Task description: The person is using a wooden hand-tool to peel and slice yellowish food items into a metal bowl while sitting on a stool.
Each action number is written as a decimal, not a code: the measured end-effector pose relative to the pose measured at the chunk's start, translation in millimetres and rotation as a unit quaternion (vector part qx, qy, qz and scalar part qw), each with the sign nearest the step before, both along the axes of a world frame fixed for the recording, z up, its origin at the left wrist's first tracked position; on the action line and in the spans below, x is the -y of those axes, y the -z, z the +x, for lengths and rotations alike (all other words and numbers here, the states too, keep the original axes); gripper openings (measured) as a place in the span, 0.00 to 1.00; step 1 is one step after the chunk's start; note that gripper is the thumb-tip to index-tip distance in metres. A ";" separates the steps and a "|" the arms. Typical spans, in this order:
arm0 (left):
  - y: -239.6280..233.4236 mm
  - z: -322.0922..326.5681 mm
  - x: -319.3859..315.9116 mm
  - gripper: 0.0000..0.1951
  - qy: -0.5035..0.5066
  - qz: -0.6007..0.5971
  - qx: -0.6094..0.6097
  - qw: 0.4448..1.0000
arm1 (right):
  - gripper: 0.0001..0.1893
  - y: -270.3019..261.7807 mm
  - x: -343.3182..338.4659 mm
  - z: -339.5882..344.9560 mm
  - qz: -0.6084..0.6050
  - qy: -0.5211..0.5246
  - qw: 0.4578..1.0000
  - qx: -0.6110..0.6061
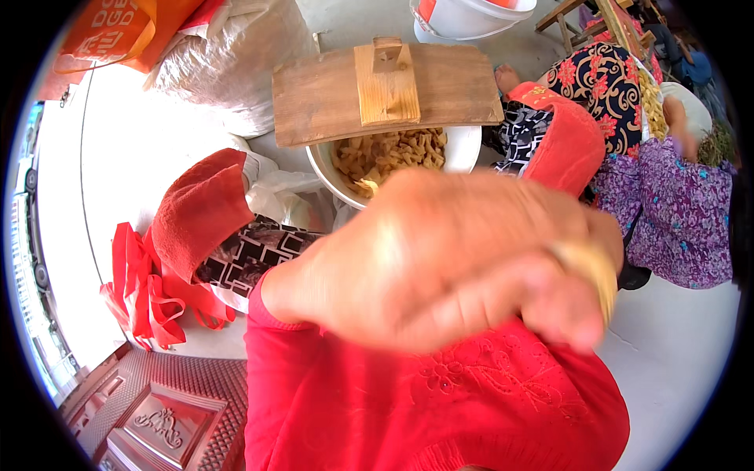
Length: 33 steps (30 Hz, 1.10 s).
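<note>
My left hand is raised close to the camera and blurred, reaching across from the left out of a red sleeve. Its thumb and fingers pinch a pale yellow piece, whose kind is too blurred to tell. My right hand is out of view. Beyond the raised hand stands a white basin of tan, cut chunks, partly hidden by the hand. Across the basin's far side lies a wooden board with a lighter wooden block on it.
Red cloths cover both knees. A plastic bag sits beside the basin; a woven sack and an orange bag stand behind. Red bags lie left. A white bucket is at the back. People sit at right.
</note>
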<state>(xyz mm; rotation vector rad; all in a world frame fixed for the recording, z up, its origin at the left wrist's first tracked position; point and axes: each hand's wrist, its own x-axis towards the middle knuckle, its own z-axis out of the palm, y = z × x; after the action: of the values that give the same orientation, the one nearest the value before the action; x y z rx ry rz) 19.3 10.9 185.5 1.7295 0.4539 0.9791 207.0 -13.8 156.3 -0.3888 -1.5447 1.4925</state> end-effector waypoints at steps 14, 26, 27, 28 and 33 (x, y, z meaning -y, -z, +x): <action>193.7 18.1 -19.8 0.07 -0.119 -0.312 -0.031 0.942 | 0.06 129.8 -59.6 -7.7 0.215 0.366 0.819 0.386; 201.4 31.9 14.1 0.19 -0.287 0.022 -0.203 0.936 | 0.14 194.9 -32.5 9.4 -0.474 -0.020 0.879 -0.046; 194.5 30.5 15.7 0.18 -0.279 0.011 -0.207 0.938 | 0.13 193.0 -31.6 7.4 -0.485 -0.046 0.869 -0.083; 183.8 28.9 14.1 0.18 -0.268 0.001 -0.212 0.940 | 0.09 186.4 -31.4 5.6 -0.484 -0.053 0.867 -0.104; 168.3 35.7 0.5 0.11 -0.299 -0.019 -0.280 0.912 | 0.06 178.6 -29.4 -10.9 -0.202 0.186 0.956 0.100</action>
<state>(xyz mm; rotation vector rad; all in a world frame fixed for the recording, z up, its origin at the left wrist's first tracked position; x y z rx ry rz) 55.0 10.4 17.2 1.8618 1.4297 0.8530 196.1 15.6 -22.2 -1.0389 -1.2171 1.4916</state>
